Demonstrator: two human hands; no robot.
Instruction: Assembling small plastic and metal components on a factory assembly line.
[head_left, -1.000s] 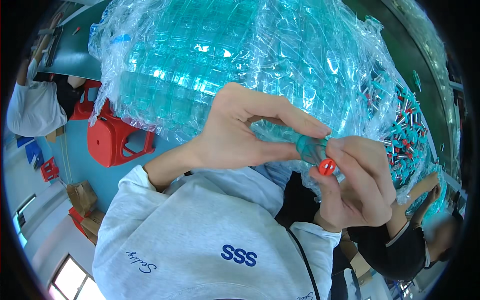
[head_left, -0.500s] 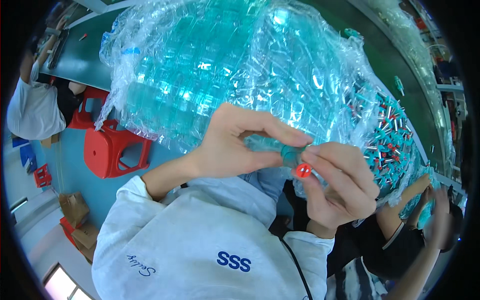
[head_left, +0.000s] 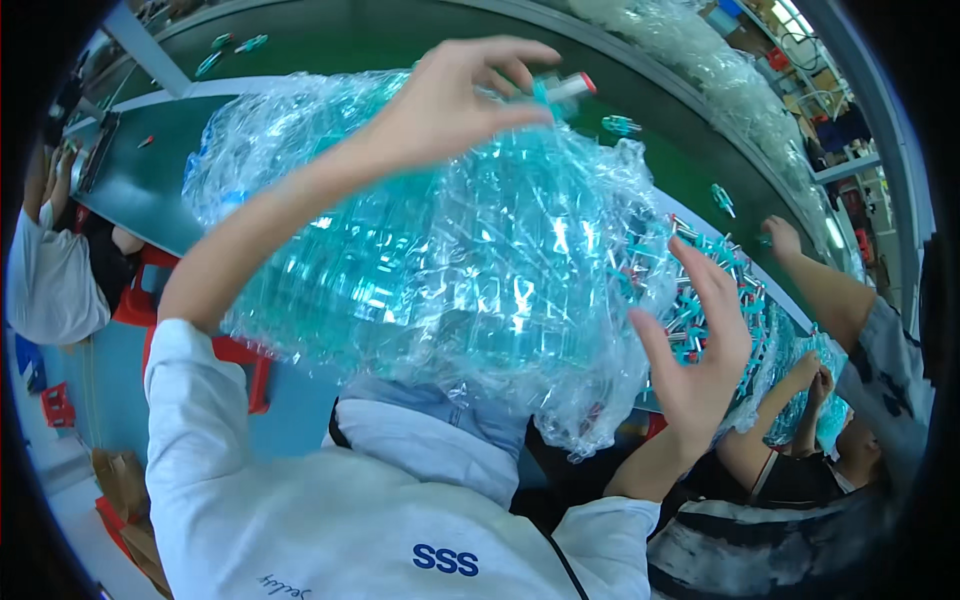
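My left hand (head_left: 455, 98) reaches over the far edge of a large clear plastic bag (head_left: 480, 270). A small teal piece (head_left: 566, 90) with a pale tube and a red tip is at its thumb and fingertips, blurred by motion. The bag is packed with rows of translucent teal plastic parts. My right hand (head_left: 705, 350) holds nothing. Its fingers are apart, beside a heap of small teal pieces (head_left: 745, 290) with silver tubes and red ends, partly hidden behind the hand.
Beyond the bag runs a green belt (head_left: 380, 38), on which several teal pieces (head_left: 620, 125) lie scattered. Another person's hand (head_left: 783, 238) reaches over it at the right. Other people sit at both sides. A red stool (head_left: 258, 380) stands left of me.
My hands have parted from in front of my chest. The left has carried the piece up toward the belt; the right has let go and opened near the heap. The view has shifted.
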